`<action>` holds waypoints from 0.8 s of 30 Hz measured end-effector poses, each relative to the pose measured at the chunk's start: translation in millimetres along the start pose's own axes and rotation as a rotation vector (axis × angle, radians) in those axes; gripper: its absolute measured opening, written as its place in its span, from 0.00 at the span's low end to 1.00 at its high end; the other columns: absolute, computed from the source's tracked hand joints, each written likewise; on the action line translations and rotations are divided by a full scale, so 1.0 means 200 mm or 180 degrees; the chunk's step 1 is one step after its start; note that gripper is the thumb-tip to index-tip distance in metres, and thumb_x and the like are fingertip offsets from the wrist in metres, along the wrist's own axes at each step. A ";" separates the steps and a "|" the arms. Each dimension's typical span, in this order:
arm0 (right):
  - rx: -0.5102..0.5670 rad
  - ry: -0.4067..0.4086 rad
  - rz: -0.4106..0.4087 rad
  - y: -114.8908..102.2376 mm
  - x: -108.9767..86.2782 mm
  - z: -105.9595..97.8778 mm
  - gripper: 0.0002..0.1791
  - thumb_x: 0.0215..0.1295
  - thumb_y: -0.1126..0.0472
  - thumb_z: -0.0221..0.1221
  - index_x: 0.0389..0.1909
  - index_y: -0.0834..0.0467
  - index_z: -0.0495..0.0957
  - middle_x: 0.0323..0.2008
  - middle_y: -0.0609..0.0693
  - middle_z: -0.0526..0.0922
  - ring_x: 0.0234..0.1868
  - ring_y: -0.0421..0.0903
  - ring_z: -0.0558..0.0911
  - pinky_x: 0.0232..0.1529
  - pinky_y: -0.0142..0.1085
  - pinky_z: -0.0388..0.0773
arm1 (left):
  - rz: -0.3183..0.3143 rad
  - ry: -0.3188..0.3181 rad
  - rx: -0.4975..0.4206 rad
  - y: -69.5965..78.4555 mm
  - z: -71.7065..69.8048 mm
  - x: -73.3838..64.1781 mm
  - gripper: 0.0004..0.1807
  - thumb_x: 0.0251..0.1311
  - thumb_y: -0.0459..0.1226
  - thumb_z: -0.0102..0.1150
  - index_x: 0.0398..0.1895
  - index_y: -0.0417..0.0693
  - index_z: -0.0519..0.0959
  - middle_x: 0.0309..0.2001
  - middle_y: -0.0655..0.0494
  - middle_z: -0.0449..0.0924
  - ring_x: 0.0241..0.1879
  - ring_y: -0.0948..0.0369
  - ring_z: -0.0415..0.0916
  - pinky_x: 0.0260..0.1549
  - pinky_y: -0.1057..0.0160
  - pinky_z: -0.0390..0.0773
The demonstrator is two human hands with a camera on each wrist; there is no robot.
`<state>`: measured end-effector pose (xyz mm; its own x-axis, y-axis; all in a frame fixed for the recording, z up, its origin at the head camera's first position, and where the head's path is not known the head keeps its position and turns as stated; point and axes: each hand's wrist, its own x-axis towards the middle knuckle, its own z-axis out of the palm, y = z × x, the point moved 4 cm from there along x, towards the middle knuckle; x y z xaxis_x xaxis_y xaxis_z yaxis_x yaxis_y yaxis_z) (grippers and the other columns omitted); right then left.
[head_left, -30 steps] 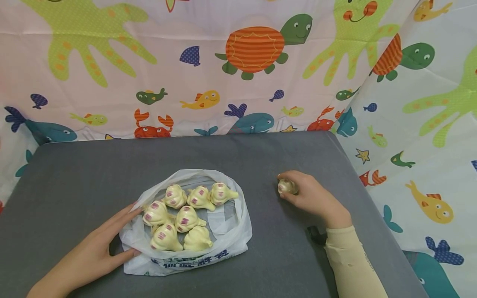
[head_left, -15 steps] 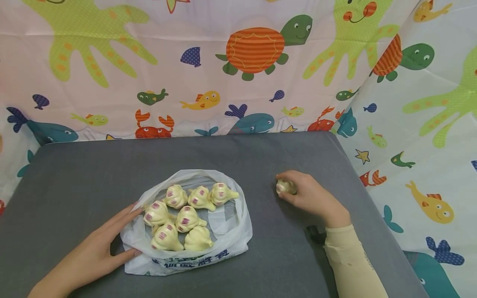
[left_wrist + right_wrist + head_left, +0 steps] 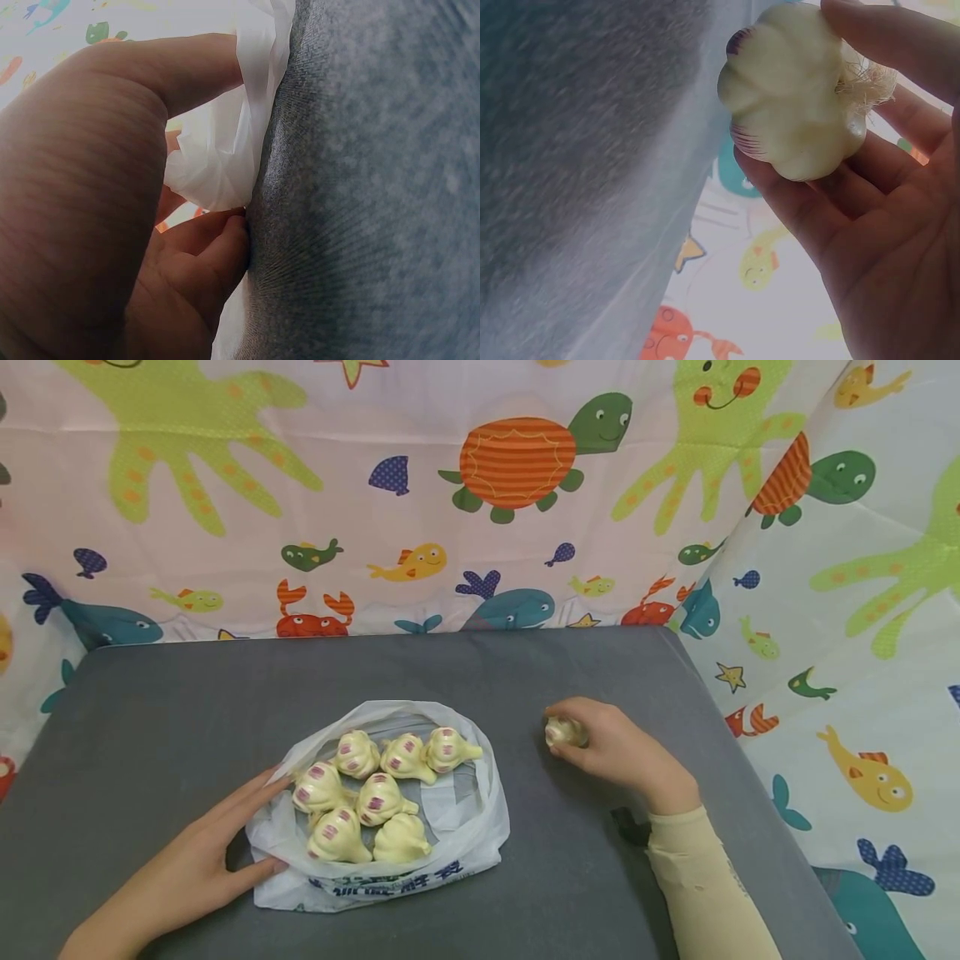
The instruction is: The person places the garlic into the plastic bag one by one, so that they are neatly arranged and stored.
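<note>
A white plastic bag (image 3: 491, 827) with dark print on its front lies on the table with its mouth spread wide. Several garlic bulbs (image 3: 378, 799), cream with purple patches, sit inside it. My left hand (image 3: 195, 860) rests at the bag's left end, thumb and fingers spread apart along its side. In the left wrist view, the thumb touches the crumpled plastic (image 3: 225, 157). To the right of the bag, my right hand (image 3: 622, 747) holds another garlic bulb (image 3: 791, 97) between thumb and fingers, its fuzzy root end toward the palm.
A grey cloth covers the table (image 3: 225, 685). Behind it and on the right hang sheets (image 3: 420, 510) printed with sea animals. A small dark object (image 3: 630, 827) shows beside the right sleeve cuff (image 3: 678, 835).
My right hand has shifted slightly left toward the bag with the garlic bulb in its grip. The left hand keeps its place at the bag.
</note>
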<state>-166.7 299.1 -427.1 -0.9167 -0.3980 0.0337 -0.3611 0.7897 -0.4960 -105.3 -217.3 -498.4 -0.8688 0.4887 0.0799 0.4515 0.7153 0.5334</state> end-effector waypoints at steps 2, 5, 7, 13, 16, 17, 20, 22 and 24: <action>-0.0009 -0.0014 -0.0021 -0.02 0.01 0.00 0.24 0.67 0.60 0.76 0.63 0.58 0.84 0.55 0.48 0.86 0.51 0.48 0.82 0.52 0.48 0.85 | 0.0006 -0.0004 -0.0008 0.00 0.00 0.00 0.57 0.58 0.57 0.82 0.88 0.71 0.60 0.85 0.54 0.59 0.79 0.58 0.62 0.60 0.88 0.44; -0.0040 -0.0028 -0.0072 -0.05 0.03 0.01 0.24 0.67 0.60 0.76 0.63 0.58 0.84 0.56 0.48 0.86 0.52 0.48 0.82 0.52 0.47 0.84 | -0.0016 -0.0034 -0.0006 0.00 0.00 0.01 0.56 0.58 0.58 0.82 0.88 0.71 0.60 0.86 0.54 0.59 0.78 0.55 0.63 0.60 0.87 0.45; -0.0046 -0.0031 -0.0121 -0.07 0.04 0.01 0.24 0.67 0.61 0.76 0.63 0.58 0.84 0.57 0.48 0.86 0.52 0.48 0.82 0.53 0.48 0.85 | -0.0040 -0.0065 0.0004 0.01 0.00 0.01 0.56 0.59 0.59 0.81 0.88 0.71 0.60 0.86 0.54 0.59 0.78 0.53 0.64 0.60 0.86 0.45; -0.0008 -0.0063 -0.0266 -0.16 0.06 0.03 0.25 0.66 0.62 0.77 0.63 0.59 0.84 0.57 0.49 0.86 0.52 0.47 0.83 0.54 0.48 0.85 | -0.0100 -0.0106 0.0032 0.01 -0.01 0.01 0.56 0.59 0.60 0.80 0.88 0.72 0.60 0.85 0.54 0.59 0.77 0.49 0.66 0.62 0.82 0.48; -0.0007 -0.0099 -0.0351 -0.20 0.07 0.04 0.25 0.66 0.62 0.76 0.63 0.59 0.84 0.57 0.49 0.86 0.52 0.47 0.82 0.54 0.47 0.86 | -0.0105 -0.0093 0.0024 0.01 -0.01 0.01 0.56 0.58 0.60 0.80 0.88 0.72 0.59 0.85 0.54 0.59 0.77 0.49 0.66 0.62 0.82 0.49; -0.0005 -0.0109 -0.0385 -0.22 0.08 0.04 0.25 0.67 0.62 0.76 0.63 0.59 0.84 0.57 0.49 0.86 0.52 0.47 0.82 0.54 0.47 0.86 | -0.0104 -0.0090 0.0025 0.01 -0.01 0.01 0.56 0.58 0.60 0.80 0.88 0.72 0.59 0.86 0.54 0.59 0.77 0.50 0.65 0.62 0.82 0.49; -0.0013 -0.0141 -0.0496 -0.26 0.09 0.05 0.24 0.67 0.62 0.75 0.63 0.58 0.84 0.57 0.49 0.86 0.52 0.46 0.82 0.54 0.46 0.86 | -0.0097 -0.0075 0.0005 0.00 -0.01 0.00 0.56 0.58 0.60 0.81 0.88 0.72 0.59 0.86 0.54 0.58 0.77 0.50 0.65 0.61 0.84 0.47; -0.0012 -0.0156 -0.0551 -0.29 0.10 0.06 0.24 0.67 0.62 0.75 0.63 0.58 0.84 0.58 0.49 0.86 0.53 0.46 0.82 0.53 0.45 0.86 | -0.0082 -0.0059 -0.0008 0.00 -0.01 0.00 0.56 0.58 0.59 0.81 0.88 0.72 0.60 0.86 0.54 0.58 0.78 0.51 0.65 0.61 0.85 0.45; -0.0010 -0.0168 -0.0595 -0.31 0.11 0.07 0.24 0.67 0.62 0.76 0.63 0.58 0.84 0.58 0.49 0.86 0.53 0.46 0.82 0.53 0.45 0.86 | -0.0080 -0.0054 -0.0003 0.00 0.00 0.00 0.56 0.58 0.59 0.81 0.88 0.72 0.60 0.85 0.54 0.59 0.78 0.52 0.65 0.61 0.85 0.45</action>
<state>-162.3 234.9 -408.7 -0.8235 -0.5618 0.0795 -0.5249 0.7011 -0.4827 -105.7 -216.9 -497.2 -0.8763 0.4790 0.0520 0.4292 0.7270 0.5359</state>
